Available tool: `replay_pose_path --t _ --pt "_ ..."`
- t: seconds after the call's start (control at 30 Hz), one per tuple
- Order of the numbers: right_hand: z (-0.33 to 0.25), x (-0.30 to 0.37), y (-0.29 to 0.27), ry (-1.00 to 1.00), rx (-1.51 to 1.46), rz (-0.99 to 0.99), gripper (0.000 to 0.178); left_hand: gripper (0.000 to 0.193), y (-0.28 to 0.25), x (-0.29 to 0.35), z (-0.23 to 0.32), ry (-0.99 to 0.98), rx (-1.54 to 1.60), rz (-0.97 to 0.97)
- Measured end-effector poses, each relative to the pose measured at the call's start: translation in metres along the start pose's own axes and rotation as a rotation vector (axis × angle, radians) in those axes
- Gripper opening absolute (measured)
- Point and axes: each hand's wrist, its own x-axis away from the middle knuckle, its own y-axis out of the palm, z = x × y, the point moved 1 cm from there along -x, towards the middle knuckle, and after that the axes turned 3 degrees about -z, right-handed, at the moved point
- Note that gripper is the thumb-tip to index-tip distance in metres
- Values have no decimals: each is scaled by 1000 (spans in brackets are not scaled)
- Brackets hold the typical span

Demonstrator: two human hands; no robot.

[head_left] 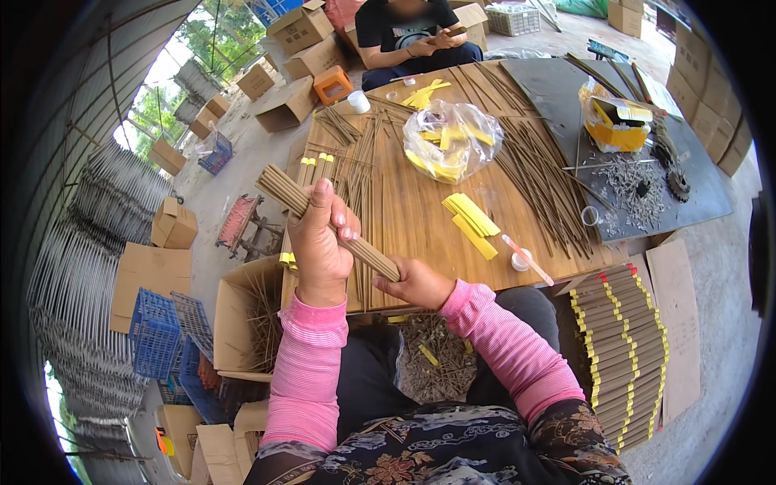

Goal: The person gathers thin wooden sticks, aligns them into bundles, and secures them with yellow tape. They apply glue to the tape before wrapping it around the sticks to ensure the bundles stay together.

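A tight bundle of brown incense sticks (pixel 284 191) slants over the near left part of the wooden table (pixel 453 267). My left hand (pixel 320 246) is wrapped around its middle, thumb up. At the bundle's lower right end, my right hand (pixel 422 284) is closed with the thumb against the stick ends; its other fingers are partly hidden. Just beyond my left hand lie bundles banded in yellow (pixel 315 166). Yellow paper strips (pixel 473 218) are to the right of my hands, near a small white pot (pixel 521 259) with a flat pinkish stick (pixel 527 260) beside it.
Loose sticks (pixel 541 182) and a clear bag of yellow strips (pixel 453 141) cover parts of the table. A dark board (pixel 550 89) adjoins it, bearing a yellow box (pixel 618 133). Banded bundles (pixel 622 347) are stacked at lower right. A person (pixel 416 40) sits opposite.
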Motion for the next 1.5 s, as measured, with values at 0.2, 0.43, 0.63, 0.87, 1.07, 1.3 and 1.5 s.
replay_pose_path --t 0.2,0.43,0.63,0.87,1.07,1.3,1.5 --pt "-5 4 -1 -32 -108 -149 18 34 5 2 10 -22 106 -258" --pt "-7 4 5 -50 -147 -113 18 22 1 6 5 -50 83 -184" --pt "-12 17 16 4 -120 -139 19 21 6 44 -7 -59 107 -20" --pt "-43 26 34 -125 44 103 22 20 17 67 7 61 -97 -212" --pt "-38 0 15 -346 76 122 16 17 13 53 -6 125 -153 -235" --pt "4 -8 12 -197 22 111 16 12 2 41 -34 -23 -190 -115" --pt "-28 29 30 170 -100 -82 27 13 5 44 21 -155 126 -177"
